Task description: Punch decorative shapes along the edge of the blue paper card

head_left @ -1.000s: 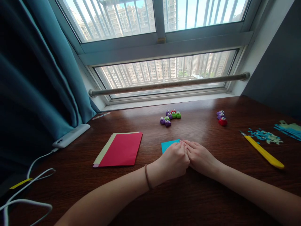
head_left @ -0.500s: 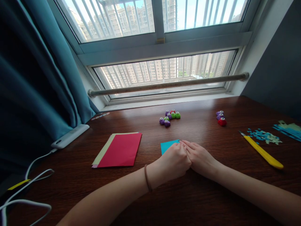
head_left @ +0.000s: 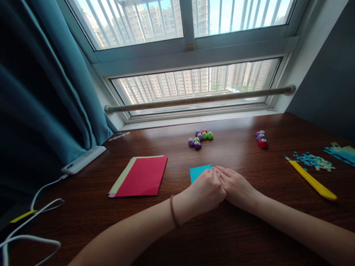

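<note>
A sheet of blue paper sticks out beyond my left hand, which is closed in a fist over its near part. My right hand presses against the left, its fingers bent together by the paper's upper right corner. A small dark spot shows at that corner. Whatever lies between the two hands is hidden by the knuckles. Left of my hands lies a small stack of paper with a red sheet on top and pale yellow and pink edges showing below.
Small craft punches in purple, green and red sit behind my hands, with several more farther right. A yellow craft knife, blue and pale paper bits and paper strips lie right. A white power strip is left.
</note>
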`<state>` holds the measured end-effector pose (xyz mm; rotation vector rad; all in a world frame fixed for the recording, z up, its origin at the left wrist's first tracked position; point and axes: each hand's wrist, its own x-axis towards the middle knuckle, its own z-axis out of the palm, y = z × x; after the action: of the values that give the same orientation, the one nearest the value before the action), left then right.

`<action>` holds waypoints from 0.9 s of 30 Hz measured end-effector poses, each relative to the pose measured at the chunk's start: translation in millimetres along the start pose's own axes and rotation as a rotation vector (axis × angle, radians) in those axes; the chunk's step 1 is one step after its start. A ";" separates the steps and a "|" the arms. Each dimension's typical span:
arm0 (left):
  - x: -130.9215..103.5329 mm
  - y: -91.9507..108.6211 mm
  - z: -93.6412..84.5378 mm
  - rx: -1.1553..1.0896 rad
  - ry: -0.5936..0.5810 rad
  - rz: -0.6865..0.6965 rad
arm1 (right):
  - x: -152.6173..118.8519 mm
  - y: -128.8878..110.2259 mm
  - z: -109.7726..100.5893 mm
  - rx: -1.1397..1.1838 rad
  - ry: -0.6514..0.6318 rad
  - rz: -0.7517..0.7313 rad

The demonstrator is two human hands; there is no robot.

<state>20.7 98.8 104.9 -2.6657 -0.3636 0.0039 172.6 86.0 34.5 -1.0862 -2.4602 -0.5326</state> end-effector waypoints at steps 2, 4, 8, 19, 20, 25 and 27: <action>0.7 0.3 -1.0 -0.001 -0.008 0.001 | -0.9 -0.3 1.1 -0.012 0.004 -0.002; 1.7 0.4 -0.2 -0.012 -0.017 -0.003 | -1.0 -0.3 1.5 -0.013 0.000 0.002; 2.4 -2.5 7.3 -0.054 -0.003 -0.011 | 0.3 -1.0 -0.3 0.007 -0.003 0.028; -16.7 -6.6 17.4 -0.245 0.145 -0.103 | 4.1 -1.9 -10.2 0.175 -0.011 0.094; -20.7 -6.4 18.9 -0.282 0.149 -0.126 | 4.2 -1.6 -11.2 0.211 -0.021 0.119; -42.1 -7.3 34.4 -0.450 0.095 -0.249 | 1.0 1.6 -12.4 0.348 -0.068 0.214; -47.5 -8.0 41.7 -0.523 0.061 -0.295 | -0.9 3.6 -12.1 0.403 -0.065 0.256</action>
<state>-29.8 111.6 68.1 -3.0789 -0.8319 -0.3016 178.3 81.8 45.0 -1.2286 -2.2930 0.0769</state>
